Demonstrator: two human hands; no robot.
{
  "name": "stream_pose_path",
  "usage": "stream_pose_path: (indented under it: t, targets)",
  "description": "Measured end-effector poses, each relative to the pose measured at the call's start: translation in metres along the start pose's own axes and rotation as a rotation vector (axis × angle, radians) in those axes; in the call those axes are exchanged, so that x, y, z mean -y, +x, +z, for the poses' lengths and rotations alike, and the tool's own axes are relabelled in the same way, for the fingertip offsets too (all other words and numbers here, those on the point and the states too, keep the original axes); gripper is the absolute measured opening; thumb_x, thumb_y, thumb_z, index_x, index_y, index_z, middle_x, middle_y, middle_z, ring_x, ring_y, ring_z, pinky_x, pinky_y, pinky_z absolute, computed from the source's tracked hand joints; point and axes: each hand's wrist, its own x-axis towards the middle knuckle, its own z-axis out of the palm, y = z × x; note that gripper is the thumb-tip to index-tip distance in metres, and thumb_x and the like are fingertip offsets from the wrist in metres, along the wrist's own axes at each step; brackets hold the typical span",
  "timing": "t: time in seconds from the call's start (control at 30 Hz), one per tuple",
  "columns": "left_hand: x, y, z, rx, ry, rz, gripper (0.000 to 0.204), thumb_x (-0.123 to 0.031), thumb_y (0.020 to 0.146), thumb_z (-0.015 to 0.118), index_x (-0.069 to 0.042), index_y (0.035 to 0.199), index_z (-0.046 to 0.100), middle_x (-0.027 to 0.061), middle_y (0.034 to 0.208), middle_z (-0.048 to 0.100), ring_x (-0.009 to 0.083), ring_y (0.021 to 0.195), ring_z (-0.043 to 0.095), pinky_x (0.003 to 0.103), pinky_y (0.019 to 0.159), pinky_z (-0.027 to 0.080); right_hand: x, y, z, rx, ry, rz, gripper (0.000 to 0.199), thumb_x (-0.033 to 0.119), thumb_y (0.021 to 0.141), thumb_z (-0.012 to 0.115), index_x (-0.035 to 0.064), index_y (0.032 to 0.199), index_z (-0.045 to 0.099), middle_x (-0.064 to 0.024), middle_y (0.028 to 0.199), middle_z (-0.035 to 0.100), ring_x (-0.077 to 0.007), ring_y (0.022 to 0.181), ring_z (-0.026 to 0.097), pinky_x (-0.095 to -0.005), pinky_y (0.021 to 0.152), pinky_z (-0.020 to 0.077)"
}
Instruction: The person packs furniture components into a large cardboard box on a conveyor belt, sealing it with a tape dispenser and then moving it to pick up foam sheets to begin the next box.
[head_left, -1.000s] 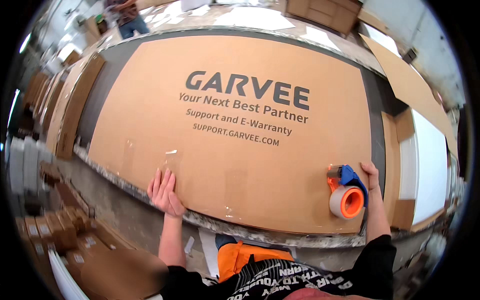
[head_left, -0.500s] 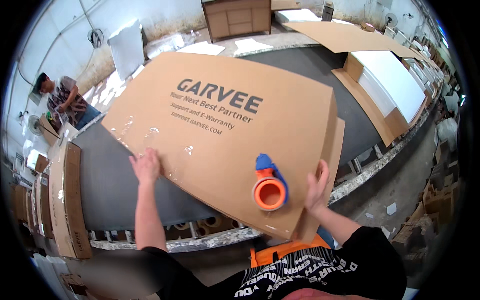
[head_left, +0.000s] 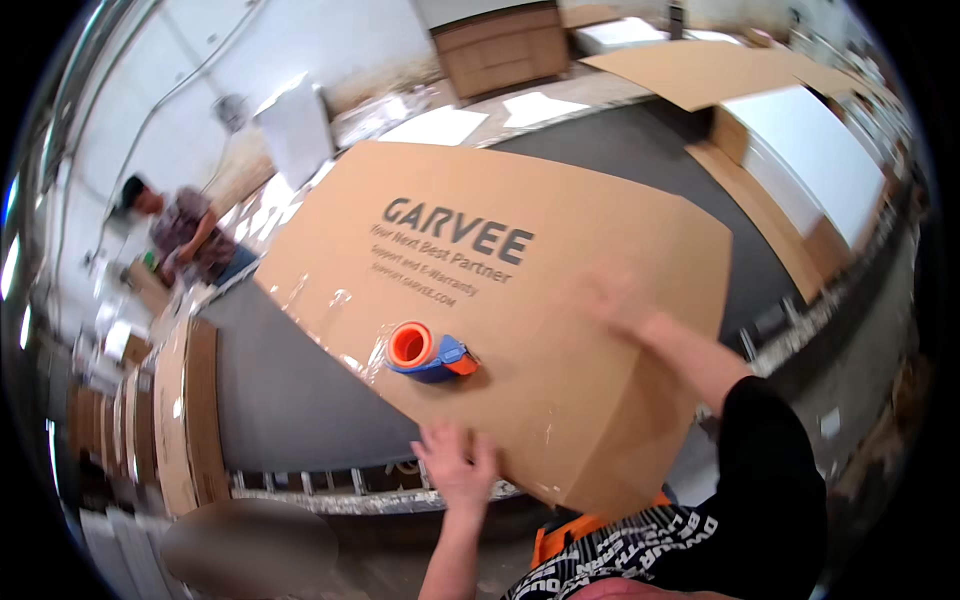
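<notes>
A large brown cardboard carton [head_left: 400, 175] with dark print lies at a slant in front of me, strips of clear tape shining along its near left edge. On its top rests an orange and blue tape dispenser [head_left: 428, 352], touched by neither hand. My left hand [head_left: 460, 465] is at the carton's near edge just below the dispenser, fingers apart and nothing held. Over the right part of the top is my right hand [head_left: 612, 302], smeared by motion; its fingers cannot be made out. A flap or side panel [head_left: 635, 435] slopes down at the carton's near right end.
Under the carton runs a dark conveyor belt [head_left: 290, 385]. Upright cartons [head_left: 205, 415] stand at its left end. An opened carton with a white panel [head_left: 800, 150] lies at the far right. Another person [head_left: 195, 230] is at the far left. A wooden cabinet [head_left: 505, 55] stands behind.
The dispenser has shifted left across the carton and turned round. My left hand has moved right along the near edge; my right hand has gone from the right end onto the top.
</notes>
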Motion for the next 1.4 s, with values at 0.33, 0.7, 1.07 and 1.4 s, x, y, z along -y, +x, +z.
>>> stream_pose_path:
  t: [0.33,0.7,1.07,1.4]
  targets:
    - [-0.098,-0.007,0.012,0.333,0.367,-0.006,0.076,-0.062,0.087,0.055,-0.018,0.147,0.041,0.0123,0.156,0.028,0.0489,0.143,0.017,0.075,0.102,0.019,-0.167,0.145,0.002,0.538,-0.388,0.428,0.066,0.055,0.096,0.032,-0.0006,0.124,0.053,-0.0278,0.124,0.059,-0.0412,0.119,0.055,-0.0484,0.099,0.0436]
    - [-0.027,-0.035,-0.079,0.374,0.222,-0.024,0.082,-0.066,0.09,0.046,-0.014,0.151,0.033,0.0113,0.157,0.028,0.0439,0.146,0.012,0.047,0.119,0.018,-0.08,0.001,-0.069,0.401,-0.375,0.436,0.061,0.051,0.095,0.042,-0.0059,0.115,0.052,-0.0315,0.114,0.06,-0.0454,0.109,0.059,-0.0514,0.096,0.0456]
    - [0.109,-0.081,-0.149,0.508,0.337,0.504,0.116,-0.071,0.065,0.07,-0.003,0.15,0.028,0.0276,0.155,0.021,0.0479,0.144,0.016,0.059,0.116,0.014,0.12,-0.254,-0.122,-0.209,-0.506,0.078,0.059,0.039,0.082,0.058,-0.0044,0.121,0.055,-0.0257,0.11,0.062,-0.0466,0.101,0.057,-0.0534,0.088,0.043]
    - [0.075,-0.081,-0.129,-0.101,0.375,0.725,0.091,-0.056,0.062,0.082,-0.001,0.128,0.054,0.0247,0.13,0.057,0.051,0.12,0.052,0.056,0.102,0.044,0.134,-0.262,-0.138,-0.521,-0.329,-0.236,0.049,0.04,0.088,0.046,0.0014,0.11,0.067,-0.0142,0.113,0.067,-0.0315,0.092,0.065,-0.0399,0.077,0.0511]
